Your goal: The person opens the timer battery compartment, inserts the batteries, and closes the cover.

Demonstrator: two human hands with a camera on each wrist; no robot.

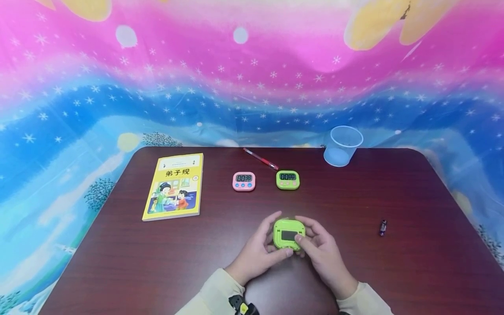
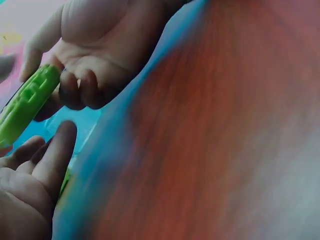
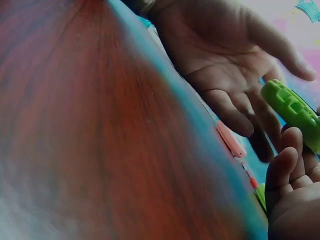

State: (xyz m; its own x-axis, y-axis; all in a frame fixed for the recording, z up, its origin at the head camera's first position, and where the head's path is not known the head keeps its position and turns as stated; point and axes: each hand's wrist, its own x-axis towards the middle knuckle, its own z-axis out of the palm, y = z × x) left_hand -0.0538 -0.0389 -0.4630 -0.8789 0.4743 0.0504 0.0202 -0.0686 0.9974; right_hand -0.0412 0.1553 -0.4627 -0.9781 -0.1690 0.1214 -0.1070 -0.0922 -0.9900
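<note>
— What lies where on the table?
— A book lies at left; two timers sit side by side mid-table, a pen behind them, a cup at right rear.
— And nearer the front?
— A third timer sits between two hands; a battery lies to the right.

This looks like a staged tabletop corner in a home or study room rather than a workshop. A dark wooden table stands against a bright pink-and-blue starry backdrop cloth, and on it lie a yellow children's book, small kitchen timers, a red pen and a clear plastic cup.
</note>
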